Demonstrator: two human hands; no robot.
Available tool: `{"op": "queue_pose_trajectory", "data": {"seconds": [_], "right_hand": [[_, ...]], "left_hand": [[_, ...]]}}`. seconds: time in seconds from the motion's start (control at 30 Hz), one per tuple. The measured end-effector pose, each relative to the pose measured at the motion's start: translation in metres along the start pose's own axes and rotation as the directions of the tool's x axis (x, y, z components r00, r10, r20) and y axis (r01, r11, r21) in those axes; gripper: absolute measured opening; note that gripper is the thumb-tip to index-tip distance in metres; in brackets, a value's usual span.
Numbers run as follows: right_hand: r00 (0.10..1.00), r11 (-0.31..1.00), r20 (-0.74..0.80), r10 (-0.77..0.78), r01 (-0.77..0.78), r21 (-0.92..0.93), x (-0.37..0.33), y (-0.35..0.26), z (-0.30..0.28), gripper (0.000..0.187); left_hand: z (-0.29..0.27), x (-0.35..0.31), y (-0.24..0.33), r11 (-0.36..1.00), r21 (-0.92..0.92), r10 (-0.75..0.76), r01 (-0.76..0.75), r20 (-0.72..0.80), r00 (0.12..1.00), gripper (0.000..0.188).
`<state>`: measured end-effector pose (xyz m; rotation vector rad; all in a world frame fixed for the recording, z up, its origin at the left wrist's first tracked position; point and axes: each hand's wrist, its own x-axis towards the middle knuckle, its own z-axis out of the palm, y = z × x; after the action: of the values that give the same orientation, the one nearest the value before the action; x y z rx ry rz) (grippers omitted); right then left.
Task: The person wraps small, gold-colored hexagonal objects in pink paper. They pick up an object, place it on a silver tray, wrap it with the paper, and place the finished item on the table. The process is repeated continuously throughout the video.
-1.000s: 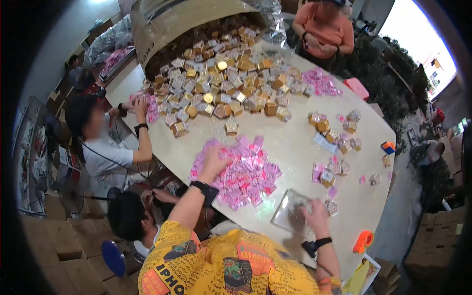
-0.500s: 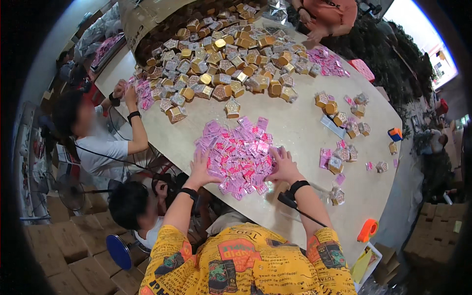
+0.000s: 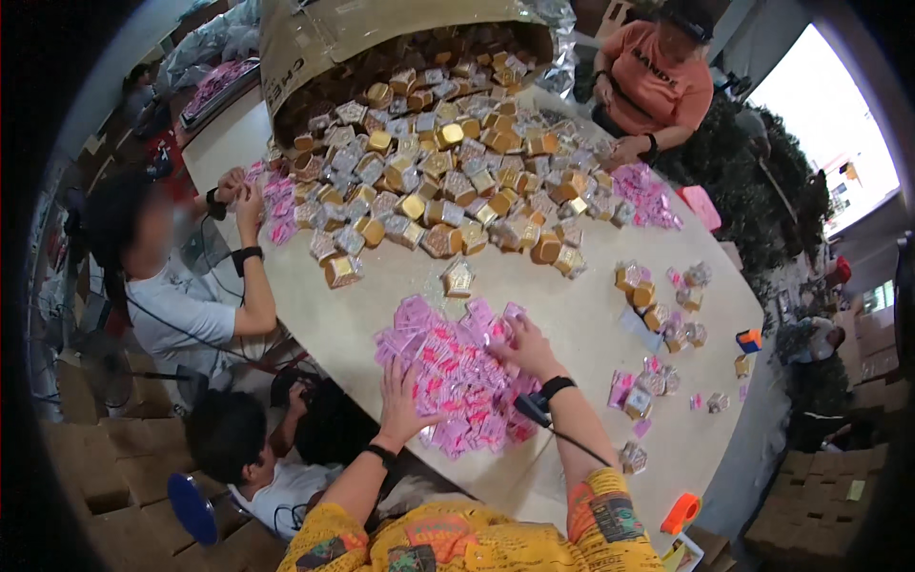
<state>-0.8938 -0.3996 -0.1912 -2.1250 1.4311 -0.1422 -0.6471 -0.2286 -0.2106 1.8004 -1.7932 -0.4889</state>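
A heap of small pink printed packets or tags lies on the pale table in front of me. My left hand rests against the heap's left side, fingers spread and thumb pointing toward the right. My right hand is over the heap's upper right edge, its fingers apart and touching the pink pieces. Neither hand has anything lifted off the table. Just beyond the heap stands one house-shaped gold and white piece in clear wrap.
A large pile of wrapped gold and white pieces spills from a cardboard carton. More pieces sit at the right, near an orange tape dispenser. People work at the left and far right; another sits low left.
My right hand has moved from the heap's right side to its far right edge. My left hand stays at the left side. The view has tilted up, showing more of the carton.
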Motion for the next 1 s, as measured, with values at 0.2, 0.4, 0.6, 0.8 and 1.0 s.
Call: {"op": "queue_pose_trajectory", "data": {"seconds": [0.2,0.4,0.6,0.8,1.0], "right_hand": [[0.991,0.990,0.067,-0.115,0.120,-0.072,0.029,-0.011,-0.053,0.067],[0.949,0.993,-0.296,0.107,-0.084,0.088,0.129,0.080,-0.188,0.072],[0.975,0.998,-0.220,0.006,-0.019,-0.059,0.246,0.036,-0.225,0.072],[0.968,0.971,-0.169,-0.186,0.154,-0.184,0.344,-0.069,-0.162,0.077],[0.956,0.851,-0.039,-0.292,0.241,-0.467,0.386,-0.148,-0.117,0.081]], "left_hand": [[0.000,0.004,-0.018,1.000,-0.006,0.005,-0.007,-0.263,0.965,0.087],[-0.001,0.028,-0.036,0.988,0.075,-0.117,0.136,-0.216,0.969,0.083],[0.003,0.037,-0.034,0.973,0.140,-0.170,0.184,-0.106,0.980,0.083],[0.006,0.032,-0.041,0.950,0.208,-0.230,0.231,-0.028,0.973,0.083],[0.001,0.037,-0.033,0.949,0.189,-0.253,0.253,-0.024,0.967,0.083]]}}
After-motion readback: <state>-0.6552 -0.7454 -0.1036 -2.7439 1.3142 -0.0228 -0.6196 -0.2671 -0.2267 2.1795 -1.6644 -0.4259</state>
